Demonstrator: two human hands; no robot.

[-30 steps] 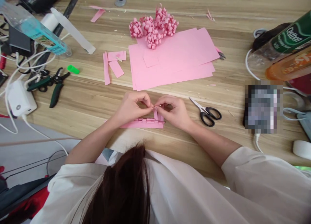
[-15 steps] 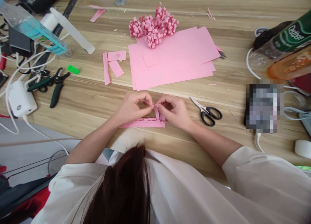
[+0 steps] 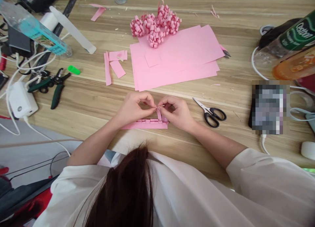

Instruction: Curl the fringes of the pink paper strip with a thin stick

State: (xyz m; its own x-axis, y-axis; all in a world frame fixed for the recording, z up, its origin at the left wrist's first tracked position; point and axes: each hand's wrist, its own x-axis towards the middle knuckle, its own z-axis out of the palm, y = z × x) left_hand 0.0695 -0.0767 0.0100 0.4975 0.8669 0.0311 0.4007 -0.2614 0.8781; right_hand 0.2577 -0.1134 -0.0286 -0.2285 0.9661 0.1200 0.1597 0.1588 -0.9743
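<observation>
Left hand [image 3: 133, 110] and right hand [image 3: 178, 115] are pinching, fingers closed, the pink paper loop [image 3: 159, 115] rising from a pink strip [image 3: 145, 125] just below.

Paper bows [image 3: 155, 25] on stacked sheets [image 3: 177, 66], scissors [image 3: 206, 111] right of the paper strip [image 3: 145, 125], pliers [image 3: 57, 95] left of it

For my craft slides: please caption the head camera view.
Left hand and right hand pinch a looped pink paper strip on a wooden table, beside scissors.
</observation>
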